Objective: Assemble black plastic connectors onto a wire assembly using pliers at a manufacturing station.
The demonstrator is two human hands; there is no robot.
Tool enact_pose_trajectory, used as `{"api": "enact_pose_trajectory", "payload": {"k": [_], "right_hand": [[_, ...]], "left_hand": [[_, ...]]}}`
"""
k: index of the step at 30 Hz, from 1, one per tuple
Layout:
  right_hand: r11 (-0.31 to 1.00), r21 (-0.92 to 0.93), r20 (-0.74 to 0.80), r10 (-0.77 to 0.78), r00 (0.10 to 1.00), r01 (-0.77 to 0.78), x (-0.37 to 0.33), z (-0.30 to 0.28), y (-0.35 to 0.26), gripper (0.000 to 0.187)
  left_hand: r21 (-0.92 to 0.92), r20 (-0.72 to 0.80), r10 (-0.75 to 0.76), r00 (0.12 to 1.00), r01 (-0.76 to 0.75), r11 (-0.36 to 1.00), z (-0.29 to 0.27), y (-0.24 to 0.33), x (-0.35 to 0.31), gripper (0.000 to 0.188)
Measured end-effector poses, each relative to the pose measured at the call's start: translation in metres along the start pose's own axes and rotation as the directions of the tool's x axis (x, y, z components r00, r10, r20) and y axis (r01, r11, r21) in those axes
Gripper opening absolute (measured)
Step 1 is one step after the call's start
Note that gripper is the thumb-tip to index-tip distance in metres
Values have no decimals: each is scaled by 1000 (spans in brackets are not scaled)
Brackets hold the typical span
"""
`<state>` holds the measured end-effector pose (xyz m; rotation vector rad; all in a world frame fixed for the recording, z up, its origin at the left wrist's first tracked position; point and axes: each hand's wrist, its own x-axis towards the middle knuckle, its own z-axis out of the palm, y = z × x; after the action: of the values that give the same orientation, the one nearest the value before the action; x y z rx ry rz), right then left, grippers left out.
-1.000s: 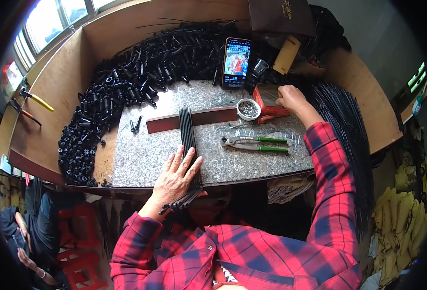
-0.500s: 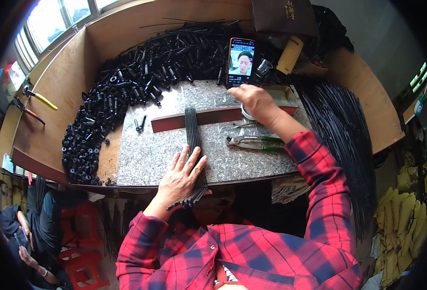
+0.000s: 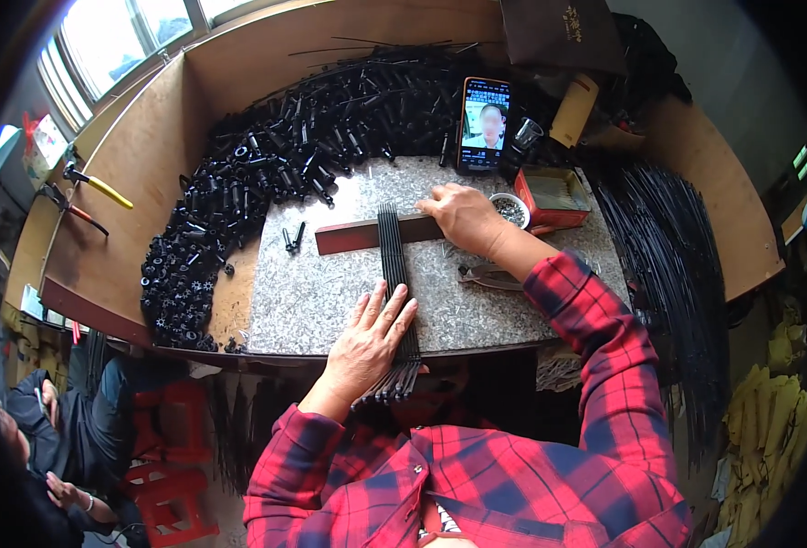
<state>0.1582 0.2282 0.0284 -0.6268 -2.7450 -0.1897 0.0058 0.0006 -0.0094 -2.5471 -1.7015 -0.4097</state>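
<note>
My left hand [image 3: 367,338] lies flat with its fingers stretched over a row of thin black rods [image 3: 391,251]. The rods lean across a dark red bar [image 3: 344,239] on the speckled stone slab [image 3: 303,310], and their knobbed near ends hang past the table edge. Over the right end of the bar is my right hand [image 3: 467,217], its fingers drawn together in a pinch. Whatever is between those fingertips is too small or hidden. Beside this hand stand a white bowl [image 3: 526,221] of tiny bits and a red open box [image 3: 563,217]. Pincers [image 3: 492,278] lie below its wrist.
Black tubular parts [image 3: 267,155] heap along the back and left. A lit phone [image 3: 484,132] stands behind the slab, next to a clear cup [image 3: 526,134]. Long black rods [image 3: 673,247] fill the right side. Pliers [image 3: 98,187] hang at left; a seated person [image 3: 75,429] is beyond.
My right hand has drawn back from the phone's lower edge to the bar's right end, uncovering the bowl and box. The left hand stays on the rods. The whole view has shifted slightly.
</note>
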Motion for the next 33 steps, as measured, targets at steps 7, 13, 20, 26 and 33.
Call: {"api": "enact_pose_trajectory", "payload": {"k": [7, 13, 20, 26, 33], "right_hand": [[1000, 3, 5, 6, 1000, -6, 0, 0, 2, 16], [1000, -8, -3, -5, 1000, 5, -2, 4, 4, 29], [999, 45, -52, -20, 998, 23, -1, 3, 4, 25], [988, 154, -61, 5, 998, 4, 5, 5, 12, 13], [974, 219, -40, -55, 998, 63, 5, 8, 19, 11]], "left_hand": [[23, 5, 9, 1000, -9, 1000, 3, -2, 1, 91], [-1, 20, 2, 1000, -2, 1000, 1, 0, 2, 91], [28, 20, -6, 1000, 5, 1000, 1, 0, 1, 92], [-39, 24, -17, 1000, 17, 999, -4, 1, 1, 93], [-49, 17, -13, 1000, 14, 999, -2, -1, 1, 94]]}}
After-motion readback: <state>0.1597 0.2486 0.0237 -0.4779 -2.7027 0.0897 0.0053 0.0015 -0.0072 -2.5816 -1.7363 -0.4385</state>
